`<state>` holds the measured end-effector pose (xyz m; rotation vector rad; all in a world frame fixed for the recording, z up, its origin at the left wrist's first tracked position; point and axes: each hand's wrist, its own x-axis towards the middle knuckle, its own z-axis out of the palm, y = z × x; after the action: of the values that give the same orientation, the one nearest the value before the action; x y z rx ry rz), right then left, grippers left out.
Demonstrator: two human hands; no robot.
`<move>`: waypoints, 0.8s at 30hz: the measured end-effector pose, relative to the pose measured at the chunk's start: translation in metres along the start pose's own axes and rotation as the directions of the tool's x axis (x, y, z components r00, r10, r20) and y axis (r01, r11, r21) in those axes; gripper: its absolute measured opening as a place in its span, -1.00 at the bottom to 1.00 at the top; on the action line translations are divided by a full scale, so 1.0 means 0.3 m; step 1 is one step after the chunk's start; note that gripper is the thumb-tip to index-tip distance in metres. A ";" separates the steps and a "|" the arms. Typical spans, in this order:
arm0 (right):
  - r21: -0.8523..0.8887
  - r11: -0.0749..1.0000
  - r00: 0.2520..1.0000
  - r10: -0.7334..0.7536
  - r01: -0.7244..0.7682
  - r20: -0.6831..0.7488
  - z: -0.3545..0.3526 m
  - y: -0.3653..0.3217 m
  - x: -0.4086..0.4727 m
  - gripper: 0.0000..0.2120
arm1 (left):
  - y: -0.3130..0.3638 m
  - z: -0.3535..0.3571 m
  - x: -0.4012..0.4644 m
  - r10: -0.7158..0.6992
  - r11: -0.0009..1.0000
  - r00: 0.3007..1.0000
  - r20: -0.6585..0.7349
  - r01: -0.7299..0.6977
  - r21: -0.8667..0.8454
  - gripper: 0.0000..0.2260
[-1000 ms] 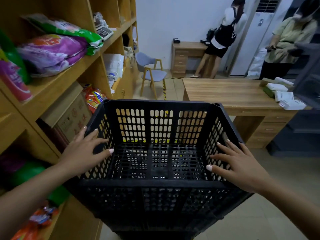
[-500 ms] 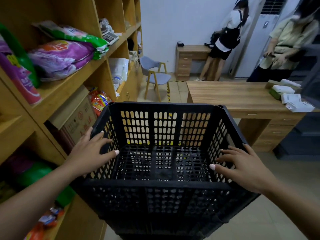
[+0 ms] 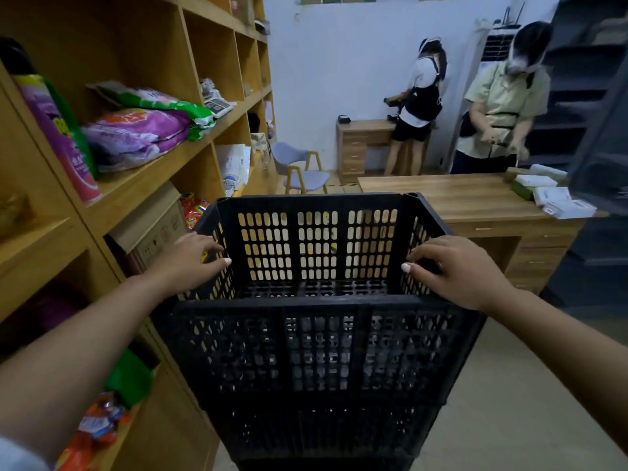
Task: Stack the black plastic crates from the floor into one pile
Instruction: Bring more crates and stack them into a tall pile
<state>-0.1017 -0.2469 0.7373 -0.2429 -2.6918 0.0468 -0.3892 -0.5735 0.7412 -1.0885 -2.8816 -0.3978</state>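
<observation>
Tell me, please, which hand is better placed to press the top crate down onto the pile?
Neither clearly; probably both together. The left hand grips the left rim of the top crate and the right hand grips the right rim, at about equal height. The right has open floor beside it; the left is close to the wooden shelf.

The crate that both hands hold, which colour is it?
Black. The head view shows the crate clearly, with slotted walls, held by the left hand and right hand.

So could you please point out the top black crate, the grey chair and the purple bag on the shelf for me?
top black crate (image 3: 316,309): head view, on its near rim.
grey chair (image 3: 311,180): head view, on the seat.
purple bag (image 3: 136,137): head view, on the middle of its flat face.
</observation>
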 end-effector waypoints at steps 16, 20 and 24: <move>0.003 0.981 0.951 0.187 -0.194 0.246 0.038 -0.053 -0.022 -0.44 | 0.131 0.041 -0.089 0.042 0.989 0.980 0.196 -0.013 -0.145 -0.21; -0.014 0.976 0.944 0.216 -0.219 0.251 0.041 -0.054 -0.021 -0.41 | 0.137 0.040 -0.089 0.062 0.985 0.967 0.248 -0.019 -0.170 -0.14; -0.022 0.973 0.941 0.226 -0.228 0.251 0.029 -0.068 -0.027 -0.42 | 0.140 0.040 -0.098 0.066 0.979 0.973 0.221 -0.021 -0.202 -0.39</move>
<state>-0.1015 -0.2683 0.7275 -0.5819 -2.9002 0.1674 -0.3389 -0.5592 0.7354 -1.3053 -3.0609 -0.6085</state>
